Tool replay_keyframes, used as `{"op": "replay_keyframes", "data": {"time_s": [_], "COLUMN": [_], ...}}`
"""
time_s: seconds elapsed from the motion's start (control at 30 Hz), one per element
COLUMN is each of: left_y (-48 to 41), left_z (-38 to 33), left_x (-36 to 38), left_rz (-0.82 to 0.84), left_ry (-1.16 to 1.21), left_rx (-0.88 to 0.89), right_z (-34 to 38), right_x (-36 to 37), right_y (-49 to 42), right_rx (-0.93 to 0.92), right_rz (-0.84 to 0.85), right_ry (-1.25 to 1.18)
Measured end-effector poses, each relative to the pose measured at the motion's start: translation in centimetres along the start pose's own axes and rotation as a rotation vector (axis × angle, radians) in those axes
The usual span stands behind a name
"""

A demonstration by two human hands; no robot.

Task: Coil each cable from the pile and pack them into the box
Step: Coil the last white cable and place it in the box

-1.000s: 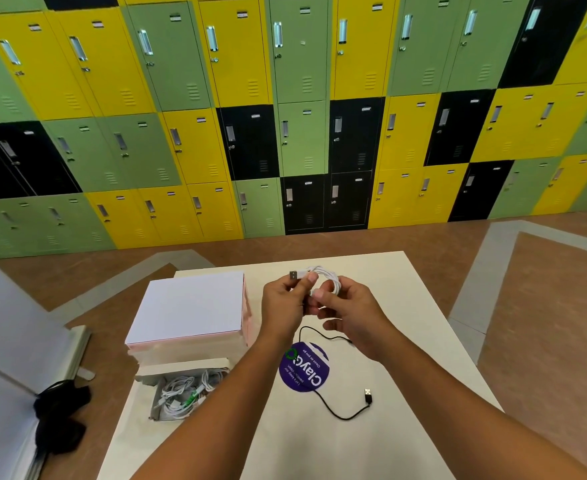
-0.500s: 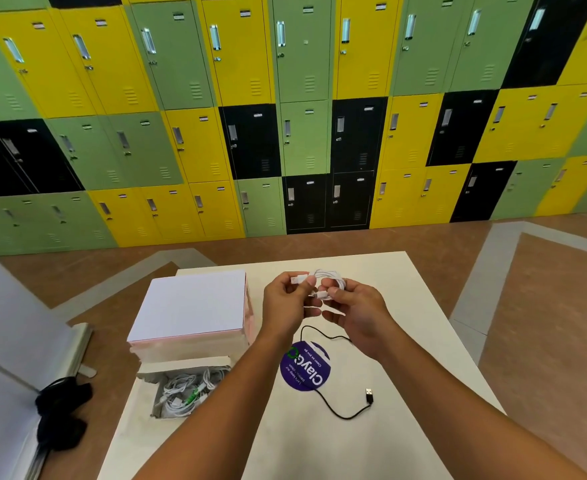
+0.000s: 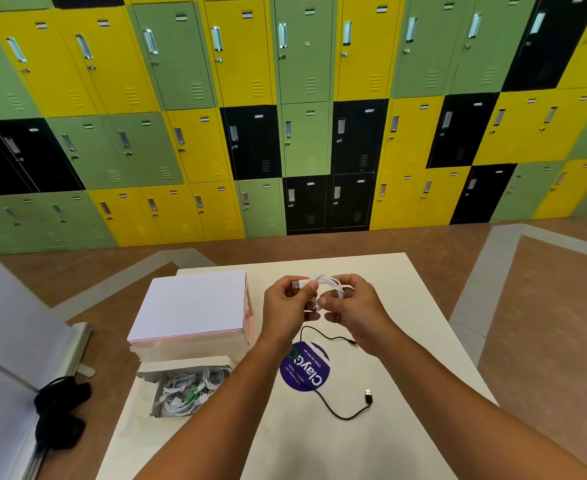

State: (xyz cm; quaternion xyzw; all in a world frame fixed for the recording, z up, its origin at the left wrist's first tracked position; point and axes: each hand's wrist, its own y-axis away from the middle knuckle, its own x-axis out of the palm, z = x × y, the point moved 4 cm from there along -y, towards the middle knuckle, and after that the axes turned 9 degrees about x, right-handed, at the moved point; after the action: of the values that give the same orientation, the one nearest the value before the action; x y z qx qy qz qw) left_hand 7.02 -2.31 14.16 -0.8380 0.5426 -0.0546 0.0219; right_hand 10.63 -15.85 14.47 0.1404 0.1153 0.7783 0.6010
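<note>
**Materials and finishes on view**

- Lockers [image 3: 306,64]: painted metal with a faint sheen; handles [image 3: 282,34] of bright bare metal.
- Table [image 3: 406,341]: smooth, matt off-white top.
- White cable [image 3: 333,284]: smooth, slightly glossy plastic sheath, metal-tipped.
- Black cable [image 3: 333,412]: matt plastic sheath, metal-tipped.
- Box [image 3: 153,377]: grey cardboard with a rough, torn rim.
- White stack [image 3: 191,306]: matt, paper-like top.
- Sticker [image 3: 306,372]: smooth purple print.
- Black bundle [image 3: 60,414]: soft cloth.
- Floor [image 3: 545,306]: smooth, matt brown.

Bright even light, soft shadows, sharp focus, wide-angle edge bending
</note>
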Motion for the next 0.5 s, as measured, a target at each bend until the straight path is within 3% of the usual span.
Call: {"op": "replay_keyframes", "data": {"time_s": [0.17, 0.33, 0.5], "left_y": [0.2, 0.8, 1.4], "left_z": [1.1, 1.2, 1.5], "left_x": [-0.5, -1.1, -2.8], "left_rz": [-0.007, 0.027, 0.019], "left_ry": [0.068, 0.145, -0.022], "left_rx": [-0.129, -0.177, -0.112], "right_z": [0.1, -0.6, -2.3], "right_x": [-0.2, -0.8, -0.2], "right_y": [0.2, 0.0, 0.2], "right_rx": [-0.106, -0.058, 0.003], "right_rz": [-0.015, -0.047, -0.004], "right_ry": [0.059, -0.118, -0.087]}}
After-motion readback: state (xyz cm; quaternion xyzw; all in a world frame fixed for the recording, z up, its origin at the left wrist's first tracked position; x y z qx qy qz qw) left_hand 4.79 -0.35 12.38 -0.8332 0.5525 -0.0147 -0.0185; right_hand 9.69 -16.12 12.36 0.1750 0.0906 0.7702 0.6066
